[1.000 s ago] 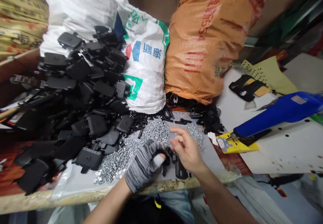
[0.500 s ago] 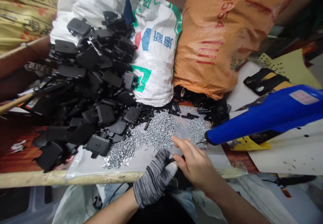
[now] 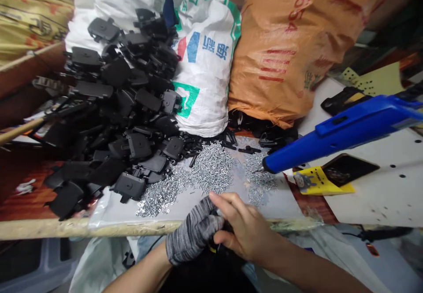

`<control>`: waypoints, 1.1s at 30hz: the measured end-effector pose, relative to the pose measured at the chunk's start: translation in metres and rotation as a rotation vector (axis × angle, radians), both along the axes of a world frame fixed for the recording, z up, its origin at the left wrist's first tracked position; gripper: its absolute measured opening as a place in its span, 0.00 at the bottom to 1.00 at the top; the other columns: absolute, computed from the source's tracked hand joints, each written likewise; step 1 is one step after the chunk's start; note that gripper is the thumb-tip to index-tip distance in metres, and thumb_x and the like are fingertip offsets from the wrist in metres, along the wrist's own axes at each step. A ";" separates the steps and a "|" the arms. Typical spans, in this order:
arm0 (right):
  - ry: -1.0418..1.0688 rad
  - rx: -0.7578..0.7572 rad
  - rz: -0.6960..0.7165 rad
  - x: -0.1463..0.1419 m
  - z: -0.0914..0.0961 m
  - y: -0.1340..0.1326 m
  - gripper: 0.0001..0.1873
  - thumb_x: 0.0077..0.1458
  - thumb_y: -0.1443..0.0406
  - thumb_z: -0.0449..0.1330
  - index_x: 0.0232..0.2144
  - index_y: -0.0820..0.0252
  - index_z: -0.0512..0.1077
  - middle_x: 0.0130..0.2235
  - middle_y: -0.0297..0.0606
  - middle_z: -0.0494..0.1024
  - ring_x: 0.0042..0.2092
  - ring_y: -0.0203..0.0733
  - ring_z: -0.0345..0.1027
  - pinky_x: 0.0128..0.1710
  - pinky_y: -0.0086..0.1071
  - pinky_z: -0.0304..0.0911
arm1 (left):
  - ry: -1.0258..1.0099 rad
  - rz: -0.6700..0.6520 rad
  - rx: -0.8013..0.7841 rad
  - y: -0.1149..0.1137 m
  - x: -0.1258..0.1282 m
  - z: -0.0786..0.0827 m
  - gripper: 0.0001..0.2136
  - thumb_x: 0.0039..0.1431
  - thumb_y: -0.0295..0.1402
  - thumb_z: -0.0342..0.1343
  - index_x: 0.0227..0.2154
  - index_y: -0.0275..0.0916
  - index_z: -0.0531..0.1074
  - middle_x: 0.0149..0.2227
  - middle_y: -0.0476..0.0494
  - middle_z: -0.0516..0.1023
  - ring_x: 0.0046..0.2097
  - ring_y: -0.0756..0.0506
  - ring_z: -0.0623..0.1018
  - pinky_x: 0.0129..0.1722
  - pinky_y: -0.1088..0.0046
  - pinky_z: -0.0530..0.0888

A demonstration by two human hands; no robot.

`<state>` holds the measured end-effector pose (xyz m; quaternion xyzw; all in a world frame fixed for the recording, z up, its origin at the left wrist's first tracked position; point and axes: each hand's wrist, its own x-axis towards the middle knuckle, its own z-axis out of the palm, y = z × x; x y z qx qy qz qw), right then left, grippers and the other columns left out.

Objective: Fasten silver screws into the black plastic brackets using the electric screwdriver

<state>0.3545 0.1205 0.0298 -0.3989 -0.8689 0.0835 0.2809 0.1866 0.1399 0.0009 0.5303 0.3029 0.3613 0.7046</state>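
Observation:
My left hand (image 3: 194, 233), in a grey knitted glove, is closed in front of the table's near edge. A black plastic part (image 3: 227, 227) shows dark between the hands, mostly hidden by fingers. My bare right hand (image 3: 244, 227) is against the glove, its fingers bent over the left fingertips and its thumb below. What its fingertips pinch is too small or hidden to make out. Just beyond the hands lie a heap of silver screws (image 3: 213, 167), a spread of small nuts (image 3: 161, 191) and a second pile of small screws (image 3: 261, 178).
Black plastic parts (image 3: 132, 147) are heaped at left. Behind stand a white sack (image 3: 206, 86) and an orange sack (image 3: 274, 55). A blue electric screwdriver (image 3: 330, 139) reaches in from the right, tip over the second pile. A phone (image 3: 350, 169) lies on a yellow packet (image 3: 306, 182).
Both hands have moved slightly left and nearer my body, and the right fingers have come over the glove. The blue screwdriver has shifted up and left, uncovering the phone.

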 end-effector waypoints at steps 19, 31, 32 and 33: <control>-0.074 -0.389 -0.183 0.071 -0.071 0.065 0.07 0.60 0.72 0.55 0.34 0.56 0.69 0.36 0.36 0.72 0.41 0.43 0.68 0.43 0.35 0.64 | 0.433 0.144 0.174 0.031 -0.032 0.014 0.14 0.61 0.39 0.57 0.47 0.40 0.68 0.47 0.41 0.77 0.50 0.40 0.76 0.54 0.60 0.72; 0.265 -0.168 -0.207 0.040 -0.011 0.058 0.06 0.67 0.67 0.53 0.42 0.55 0.70 0.40 0.38 0.76 0.44 0.43 0.69 0.45 0.38 0.62 | 0.524 0.290 0.198 0.024 -0.016 0.015 0.14 0.61 0.39 0.56 0.46 0.38 0.66 0.46 0.40 0.76 0.48 0.41 0.77 0.56 0.57 0.72; 0.261 -0.119 -0.145 0.030 0.000 0.054 0.06 0.67 0.68 0.54 0.42 0.55 0.71 0.40 0.37 0.76 0.45 0.43 0.68 0.47 0.39 0.61 | 0.511 0.298 0.199 0.023 -0.013 0.014 0.14 0.61 0.38 0.56 0.46 0.38 0.66 0.46 0.40 0.76 0.48 0.41 0.77 0.55 0.57 0.72; 0.234 -0.080 -0.106 0.021 0.010 0.051 0.07 0.66 0.68 0.55 0.43 0.55 0.72 0.38 0.36 0.77 0.46 0.44 0.68 0.48 0.40 0.59 | 0.496 0.307 0.204 0.022 -0.011 0.013 0.13 0.60 0.38 0.55 0.46 0.38 0.66 0.46 0.40 0.76 0.47 0.41 0.77 0.54 0.58 0.73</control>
